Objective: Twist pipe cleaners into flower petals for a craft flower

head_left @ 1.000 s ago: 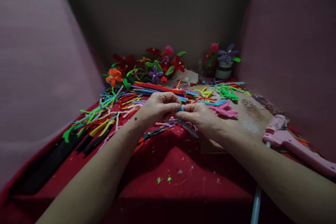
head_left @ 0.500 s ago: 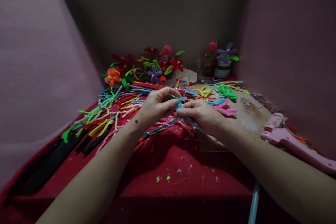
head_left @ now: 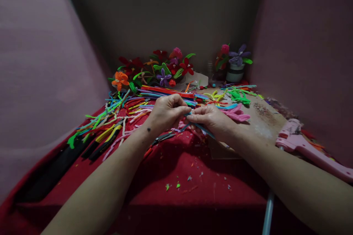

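Over the middle of the table, my left hand [head_left: 168, 112] and my right hand [head_left: 211, 119] meet with their fingertips almost touching. Both are pinched on a blue pipe cleaner [head_left: 204, 129]. One length of it runs down to the right below my right hand, and a shorter bit shows between the two hands. Fingers hide most of the part being gripped. Scissors [head_left: 165, 137] with dark blades and red-orange handles lie just below my left hand. Pink pipe cleaners [head_left: 238, 114] rest on the board to the right of my right hand.
Pliers with yellow-black handles [head_left: 106, 141] and loose pipe cleaners [head_left: 93, 126] lie at left. Pipe-cleaner flowers [head_left: 164, 77] and a small pot [head_left: 235, 72] stand behind. A pink glue gun [head_left: 300, 141] lies at right on the red cloth [head_left: 193, 191] beside the board [head_left: 264, 121].
My left fingers have come down and closer to my right fingertips. The light blue loop that stood between the hands is now mostly hidden. The whole view has shifted slightly.
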{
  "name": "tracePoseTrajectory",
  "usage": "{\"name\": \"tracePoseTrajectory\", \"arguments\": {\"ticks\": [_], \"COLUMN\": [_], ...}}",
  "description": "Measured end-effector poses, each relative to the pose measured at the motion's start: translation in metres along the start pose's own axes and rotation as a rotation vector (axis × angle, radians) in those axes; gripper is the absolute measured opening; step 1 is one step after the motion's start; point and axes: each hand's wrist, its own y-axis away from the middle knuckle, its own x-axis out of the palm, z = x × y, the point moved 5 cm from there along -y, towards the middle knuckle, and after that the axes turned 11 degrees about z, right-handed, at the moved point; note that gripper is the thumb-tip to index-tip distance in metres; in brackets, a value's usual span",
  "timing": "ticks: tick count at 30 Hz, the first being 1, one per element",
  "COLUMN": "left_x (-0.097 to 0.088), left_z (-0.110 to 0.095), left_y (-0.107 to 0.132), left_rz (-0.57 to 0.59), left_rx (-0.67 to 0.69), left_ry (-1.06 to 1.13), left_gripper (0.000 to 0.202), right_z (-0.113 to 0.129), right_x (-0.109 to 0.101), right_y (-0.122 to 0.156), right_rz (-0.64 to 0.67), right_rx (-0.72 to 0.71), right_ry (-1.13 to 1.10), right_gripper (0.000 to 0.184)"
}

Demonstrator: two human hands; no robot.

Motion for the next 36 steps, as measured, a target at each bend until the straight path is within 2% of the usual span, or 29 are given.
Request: {"name": "tracePoseTrajectory", "arguments": {"ticks": [3, 5, 10, 12, 18, 24, 28, 36], "left_x": [-0.001, 0.0, 0.002, 0.004, 0.001, -0.001, 0.001, 0.001], "left_z": [0.003, 0.005, 0.002, 0.002, 0.011, 0.02, 0.018, 0.01], "left_y": [-0.003, -0.004, -0.003, -0.002, -0.006, -0.008, -0.006, -0.004], "left_rz": [0.113, 0.136, -0.067, -0.094, 0.118, 0.243, 0.235, 0.157], "left_rx": [-0.012, -0.017, 0.03, 0.037, -0.011, -0.043, -0.059, -0.013], "left_ry": [0.038, 0.05, -0.009, 0.007, 0.176, 0.31, 0.308, 0.155], "left_gripper": [0.013, 0.013, 0.018, 0.02, 0.024, 0.023, 0.02, 0.017], "right_z": [0.001, 0.002, 0.003, 0.004, 0.002, 0.002, 0.001, 0.0], "right_x": [0.0, 0.0, 0.001, 0.001, -0.001, -0.001, 0.0, -0.001], "right_y": [0.0, 0.0, 0.0, 0.0, 0.001, 0.001, 0.001, 0.0], "right_rz": [0.001, 0.003, -0.021, -0.012, -0.044, -0.049, -0.023, -0.012], "right_rx": [0.0, 0.0, 0.009, 0.002, 0.02, 0.019, 0.026, 0.035], "right_ry": [0.026, 0.027, 0.012, 0.023, 0.019, 0.013, 0.011, -0.033], "right_gripper": [0.023, 0.022, 0.018, 0.019, 0.018, 0.018, 0.019, 0.018]}}
